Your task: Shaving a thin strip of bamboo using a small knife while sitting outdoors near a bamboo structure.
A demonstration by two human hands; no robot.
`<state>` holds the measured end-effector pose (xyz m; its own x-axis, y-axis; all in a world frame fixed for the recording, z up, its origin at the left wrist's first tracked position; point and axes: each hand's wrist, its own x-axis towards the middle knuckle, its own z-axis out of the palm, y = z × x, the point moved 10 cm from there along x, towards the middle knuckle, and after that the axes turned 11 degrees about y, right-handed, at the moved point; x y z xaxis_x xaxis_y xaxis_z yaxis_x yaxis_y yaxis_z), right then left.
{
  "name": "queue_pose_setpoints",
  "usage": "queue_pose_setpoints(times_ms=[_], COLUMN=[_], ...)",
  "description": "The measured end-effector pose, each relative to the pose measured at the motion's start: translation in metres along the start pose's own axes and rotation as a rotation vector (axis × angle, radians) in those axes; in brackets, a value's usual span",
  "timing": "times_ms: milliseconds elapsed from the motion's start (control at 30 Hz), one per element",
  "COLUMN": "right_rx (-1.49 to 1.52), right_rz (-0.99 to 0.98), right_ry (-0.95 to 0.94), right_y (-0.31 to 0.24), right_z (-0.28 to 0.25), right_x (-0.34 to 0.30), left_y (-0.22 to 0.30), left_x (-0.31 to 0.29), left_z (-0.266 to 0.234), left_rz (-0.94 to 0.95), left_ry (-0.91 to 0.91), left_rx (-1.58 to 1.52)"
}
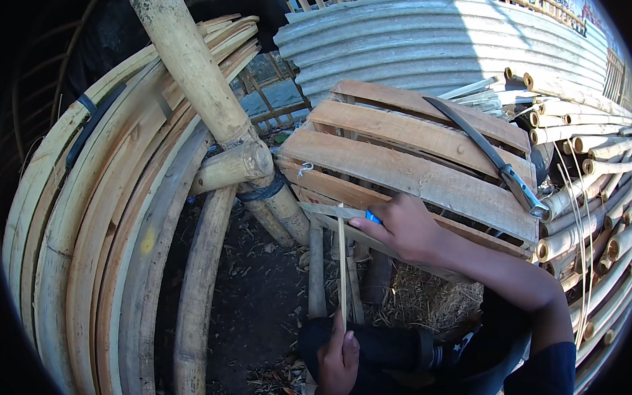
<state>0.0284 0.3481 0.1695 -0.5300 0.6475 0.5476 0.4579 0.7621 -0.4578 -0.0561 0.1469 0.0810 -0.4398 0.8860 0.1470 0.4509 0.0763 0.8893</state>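
Note:
My left hand (339, 358) is closed around the lower end of a thin, pale bamboo strip (343, 266), which stands nearly upright. My right hand (406, 228) grips the blue handle of a knife (322, 209). Its flat blade points left and meets the strip near the top; whether the edge has entered the bamboo, I cannot tell. Just beyond my right hand is a slatted wooden crate (398, 156). On the crate's right side lies a long, dark, curved blade (470, 131) with a blue and grey handle.
Long boards and split bamboo (115, 225) lean at the left against a thick bamboo post (200, 69). Bamboo poles (594, 181) are stacked at the right. Corrugated metal sheeting (387, 45) stands behind the crate. Dry straw (431, 298) lies on the ground below.

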Motion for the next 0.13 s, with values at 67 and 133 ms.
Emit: queue_pose_setpoints(times_ms=[67,133], right_rx=[-0.044,-0.101], right_rz=[-0.164,-0.315], right_ry=[-0.024,-0.041], right_y=[-0.023,-0.048], right_z=[0.013,0.024], right_x=[-0.014,-0.035], left_y=[-0.012,-0.004], left_x=[-0.002,0.003], left_z=[0.000,0.000], left_rz=[-0.045,0.000], left_ry=[0.016,0.024], left_rx=[0.006,0.059])
